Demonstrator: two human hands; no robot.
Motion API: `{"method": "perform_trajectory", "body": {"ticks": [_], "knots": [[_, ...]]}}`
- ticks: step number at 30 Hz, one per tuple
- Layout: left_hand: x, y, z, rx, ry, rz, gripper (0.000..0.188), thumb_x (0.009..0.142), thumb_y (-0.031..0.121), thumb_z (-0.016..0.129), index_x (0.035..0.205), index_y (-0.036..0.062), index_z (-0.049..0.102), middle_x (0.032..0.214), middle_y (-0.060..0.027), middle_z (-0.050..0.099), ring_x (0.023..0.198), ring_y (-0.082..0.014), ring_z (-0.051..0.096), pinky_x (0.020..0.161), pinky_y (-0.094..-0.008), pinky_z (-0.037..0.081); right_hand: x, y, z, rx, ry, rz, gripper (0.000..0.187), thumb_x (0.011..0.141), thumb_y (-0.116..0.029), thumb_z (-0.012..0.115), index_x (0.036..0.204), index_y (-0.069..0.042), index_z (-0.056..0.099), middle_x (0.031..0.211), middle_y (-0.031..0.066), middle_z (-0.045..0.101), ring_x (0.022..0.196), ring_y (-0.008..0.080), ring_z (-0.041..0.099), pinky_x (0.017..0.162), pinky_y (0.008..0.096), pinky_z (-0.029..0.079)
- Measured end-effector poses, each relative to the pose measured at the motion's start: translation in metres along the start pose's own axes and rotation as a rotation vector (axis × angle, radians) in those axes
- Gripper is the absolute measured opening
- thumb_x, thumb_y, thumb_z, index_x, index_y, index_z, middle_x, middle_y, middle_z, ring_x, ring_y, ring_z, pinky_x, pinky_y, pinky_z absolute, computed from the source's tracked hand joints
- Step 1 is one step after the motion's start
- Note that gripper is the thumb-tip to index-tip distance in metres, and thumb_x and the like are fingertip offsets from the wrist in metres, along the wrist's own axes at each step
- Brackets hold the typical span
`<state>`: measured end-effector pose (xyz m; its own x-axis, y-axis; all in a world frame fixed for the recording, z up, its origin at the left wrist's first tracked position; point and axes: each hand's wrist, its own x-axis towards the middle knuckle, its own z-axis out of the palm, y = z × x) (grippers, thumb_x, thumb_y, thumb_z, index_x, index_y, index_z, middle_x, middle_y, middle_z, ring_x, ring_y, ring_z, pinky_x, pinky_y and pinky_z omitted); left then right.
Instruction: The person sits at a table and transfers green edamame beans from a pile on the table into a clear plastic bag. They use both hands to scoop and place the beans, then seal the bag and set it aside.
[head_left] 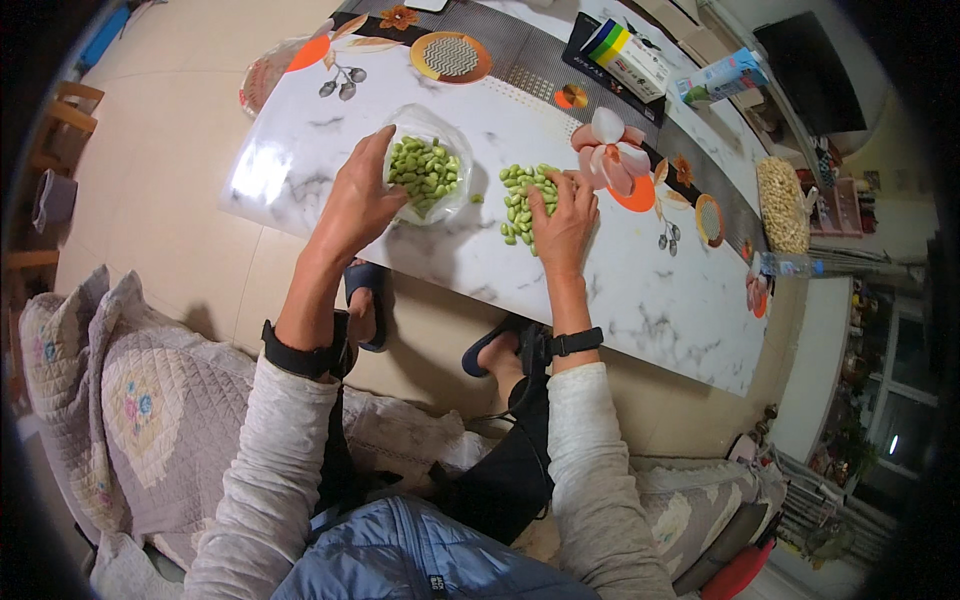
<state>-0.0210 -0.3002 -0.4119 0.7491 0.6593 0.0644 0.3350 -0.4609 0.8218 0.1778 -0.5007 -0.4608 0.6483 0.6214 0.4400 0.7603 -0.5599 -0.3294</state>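
Beans (425, 175): green, in two lots on the worktop (650, 330); one inside the clear bag (463, 160), the other a loose pile (517, 205) to its right. One stray bean (477, 198) lies between, nearer the bag.
Left grip (362, 190): at the bag's left rim, thumb toward the beans inside; whether it pinches plastic, cannot tell. Placement probably steadies the soft wall.
Right grip (565, 215): fingers bent down over the pile's right side; whether any beans are held, cannot tell. The curve seems suited to small things that roll.
Bag mouth: up and spread, likely to leave the contents easy to reach.
Far side: box (630, 62), carton (720, 78) and black case (583, 48), seemingly set beyond the hands' working area.
Print: pale lettering on the black case; coloured bands and small print on the box; blue-and-white design on the carton. Bottle (790, 264): any label too small to make out.
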Motion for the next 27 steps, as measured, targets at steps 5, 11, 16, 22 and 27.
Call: {"method": "perform_trajectory", "body": {"ticks": [5, 11, 16, 22, 27], "knots": [[-0.002, 0.000, 0.000, -0.001, -0.011, -0.003, 0.073, 0.073, -0.003, 0.061, 0.144, 0.0015, 0.041, 0.134, -0.0171, 0.053, 0.078, -0.0207, 0.063, 0.073, -0.0331, 0.053, 0.012, 0.009, 0.009, 0.022, 0.101, 0.021, 0.024, 0.089, -0.030, 0.069, 0.096, -0.008, 0.064, 0.102, 0.0077, 0.058, 0.087, 0.0322, 0.061, 0.073, 0.0430, 0.050], [-0.003, -0.001, -0.001, 0.024, 0.020, 0.057, 0.074, 0.073, -0.002, 0.061, 0.144, 0.0018, 0.040, 0.134, -0.0173, 0.053, 0.086, -0.0223, 0.061, 0.077, -0.0329, 0.052, 0.021, 0.027, 0.013, 0.117, 0.205, 0.048, 0.024, 0.088, -0.026, 0.071, 0.088, -0.004, 0.062, 0.086, 0.0121, 0.064, 0.077, 0.0336, 0.063, 0.065, 0.0422, 0.049], [-0.004, 0.000, -0.002, -0.004, -0.005, 0.033, 0.074, 0.073, -0.002, 0.061, 0.144, 0.0015, 0.040, 0.136, -0.0183, 0.052, 0.091, -0.0236, 0.061, 0.082, -0.0336, 0.051, 0.034, 0.040, 0.010, 0.553, 0.257, 0.573, 0.024, 0.093, -0.028, 0.066, 0.100, -0.005, 0.066, 0.079, 0.0086, 0.061, 0.065, 0.0228, 0.058, 0.054, 0.0340, 0.044], [-0.005, 0.002, -0.006, -0.007, -0.018, 0.050, 0.074, 0.074, -0.002, 0.061, 0.144, 0.0011, 0.039, 0.138, -0.0188, 0.050, 0.099, -0.0283, 0.060, 0.088, -0.0353, 0.050, 0.049, 0.037, -0.018, 1.395, 0.472, 0.976, 0.031, 0.098, -0.039, 0.059, 0.095, -0.009, 0.053, 0.079, -0.0008, 0.050, 0.059, 0.0087, 0.043, 0.047, 0.0245, 0.030], [-0.006, 0.001, -0.003, 0.036, 0.022, 0.098, 0.075, 0.074, -0.002, 0.062, 0.144, 0.0005, 0.038, 0.137, -0.0194, 0.050, 0.099, -0.0286, 0.061, 0.087, -0.0351, 0.050, 0.069, -0.023, -0.013, 1.829, 0.243, 0.876, 0.031, 0.098, -0.044, 0.058, 0.090, -0.014, 0.049, 0.078, -0.0024, 0.049, 0.058, 0.0082, 0.041, 0.048, 0.0218, 0.030]]}}
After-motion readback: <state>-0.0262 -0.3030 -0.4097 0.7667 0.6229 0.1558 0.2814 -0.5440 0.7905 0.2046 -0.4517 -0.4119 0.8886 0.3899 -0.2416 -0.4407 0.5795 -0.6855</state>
